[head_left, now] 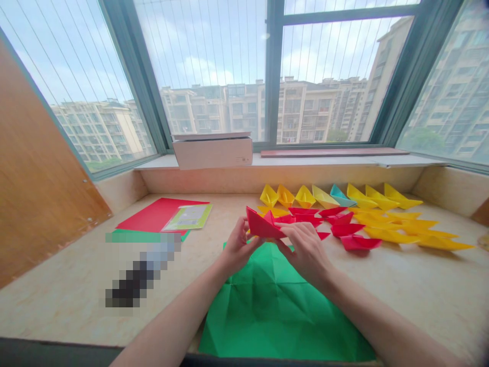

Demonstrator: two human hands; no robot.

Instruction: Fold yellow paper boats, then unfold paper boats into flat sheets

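Both hands (273,248), fingers curled, pinch a folded red origami piece (262,224) just above the creased green sheet (277,311); its near edge reaches the table (416,300) lip, red paper boats (357,242) just past its far edge.

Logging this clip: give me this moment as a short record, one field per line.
left hand: the left hand holds a folded red paper piece at its left end
right hand: the right hand holds the same piece at its right end
under hands: creased green paper sheet on the counter
beyond hands: red paper boats, yellow paper boats, one teal paper boat
rest: red paper sheets, printed leaflet, white cardboard box
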